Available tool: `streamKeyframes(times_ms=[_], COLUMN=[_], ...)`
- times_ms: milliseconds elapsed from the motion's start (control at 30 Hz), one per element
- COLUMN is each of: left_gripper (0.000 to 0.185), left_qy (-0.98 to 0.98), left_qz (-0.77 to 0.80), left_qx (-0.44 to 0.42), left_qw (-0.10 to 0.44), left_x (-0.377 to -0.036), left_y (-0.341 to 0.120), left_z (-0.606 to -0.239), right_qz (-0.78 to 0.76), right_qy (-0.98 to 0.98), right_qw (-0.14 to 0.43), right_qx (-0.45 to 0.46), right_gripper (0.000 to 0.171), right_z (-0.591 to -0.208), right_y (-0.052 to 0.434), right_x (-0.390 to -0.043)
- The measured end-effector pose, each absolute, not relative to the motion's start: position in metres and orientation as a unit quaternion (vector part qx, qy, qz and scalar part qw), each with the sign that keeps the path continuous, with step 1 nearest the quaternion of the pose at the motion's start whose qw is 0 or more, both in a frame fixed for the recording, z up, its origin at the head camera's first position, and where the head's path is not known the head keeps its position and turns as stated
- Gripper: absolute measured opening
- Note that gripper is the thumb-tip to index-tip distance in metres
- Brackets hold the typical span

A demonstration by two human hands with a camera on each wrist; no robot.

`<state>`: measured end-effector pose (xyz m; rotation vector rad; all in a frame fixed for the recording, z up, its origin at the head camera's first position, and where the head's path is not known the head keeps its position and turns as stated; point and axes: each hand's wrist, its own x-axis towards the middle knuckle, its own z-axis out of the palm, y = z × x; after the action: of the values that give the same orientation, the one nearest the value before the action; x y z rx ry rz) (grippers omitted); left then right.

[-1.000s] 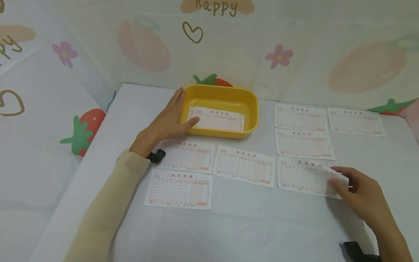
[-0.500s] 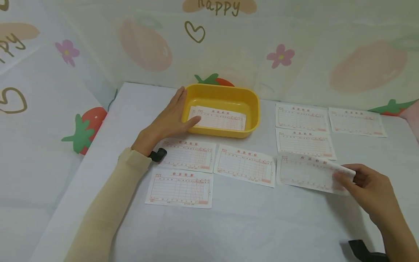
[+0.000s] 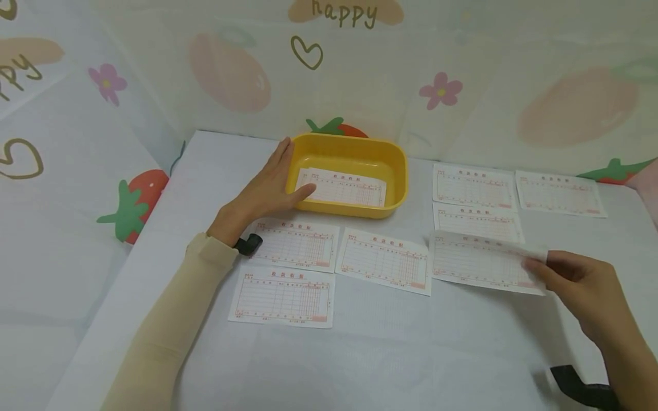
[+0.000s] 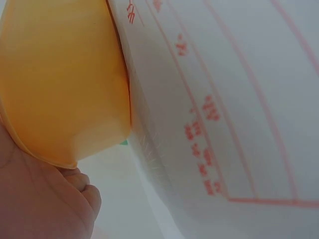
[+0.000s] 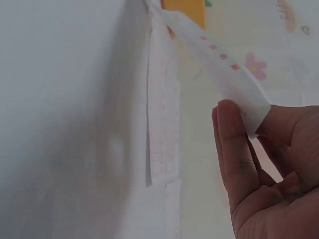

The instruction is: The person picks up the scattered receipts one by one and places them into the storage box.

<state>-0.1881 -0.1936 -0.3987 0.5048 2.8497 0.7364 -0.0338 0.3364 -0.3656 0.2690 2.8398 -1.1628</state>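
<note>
My right hand (image 3: 591, 297) pinches the right edge of a white receipt slip (image 3: 483, 264) printed in red, thumb in front and fingers behind. The slip is raised and tilted, and overlaps the lower part of another receipt (image 3: 475, 222). In the right wrist view, the held slip (image 5: 219, 59) slants up from the fingertips, its underside partly showing. At the yellow plastic tray (image 3: 400, 182), my left hand (image 3: 262, 191) holds the front left corner, thumb over the front rim and fingers along the left side. Several receipts (image 3: 344, 185) lie inside the tray.
Two receipts lie at the back right, one left (image 3: 473, 185), one right (image 3: 560, 194). Three more are in front of the tray: one near my left wrist (image 3: 295, 245), one beside it (image 3: 384, 261), one below (image 3: 281, 297). A printed cloth (image 3: 360, 74) hangs behind the white table (image 3: 385, 359).
My right hand has lifted the pinched receipt off the table, and its near edge has risen toward the receipt behind it. My left hand has stayed on the tray.
</note>
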Motion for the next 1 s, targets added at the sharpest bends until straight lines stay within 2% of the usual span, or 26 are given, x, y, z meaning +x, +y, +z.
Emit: streamKeyframes(times_ms=[467,767,1000], left_gripper=[0.113,0.112,0.113], left_qy=[0.952,0.95,0.951], left_qz=[0.245,0.25,0.248], left_qx=[0.167,0.168,0.173], left_qw=[0.078,0.079,0.072], left_x=[-0.189,-0.188,-0.188], left_y=[-0.194,-0.194,-0.194], left_z=[-0.4,-0.399,-0.401], right_qz=[-0.463,-0.602,-0.597], right_qy=[0.885,0.796,0.8], right_qw=[0.008,0.003,0.012], right_qx=[0.056,0.053,0.055], right_gripper=[0.015,0.017,0.015], right_z=[-0.345,-0.338,-0.337], right_y=[0.327,0.304,0.275], right_x=[-0.059,-0.076,-0.097])
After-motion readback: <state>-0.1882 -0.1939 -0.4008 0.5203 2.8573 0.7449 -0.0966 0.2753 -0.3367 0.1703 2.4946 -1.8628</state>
